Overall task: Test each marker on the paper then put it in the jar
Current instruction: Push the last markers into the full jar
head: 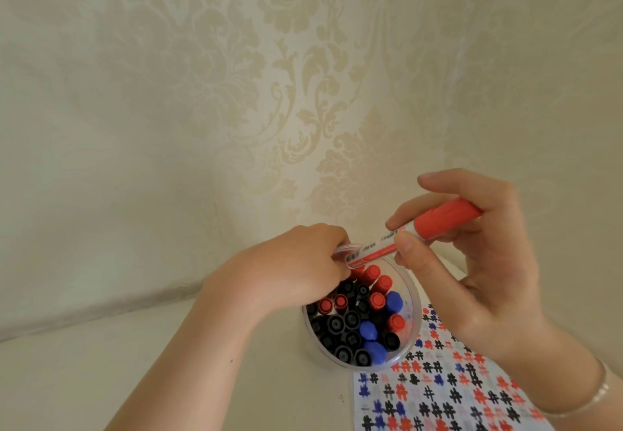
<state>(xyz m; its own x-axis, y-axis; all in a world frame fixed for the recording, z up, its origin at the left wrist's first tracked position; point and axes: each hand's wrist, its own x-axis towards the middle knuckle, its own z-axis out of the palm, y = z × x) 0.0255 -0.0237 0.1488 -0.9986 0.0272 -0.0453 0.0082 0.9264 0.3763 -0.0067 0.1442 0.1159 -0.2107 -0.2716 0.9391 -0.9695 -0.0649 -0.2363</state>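
Cream table (101, 380), fingers (406, 245) on marker (438, 225)

Both hands meet above the jar (413, 299)

The left hand (296, 268) reaches in over the jar's far rim, knuckles up, fingers curled round the marker (414, 233) at its lower end. The right hand (472, 262), above and right of the jar, pinches it between thumb and forefinger; a bracelet (593, 393) circles the wrist.
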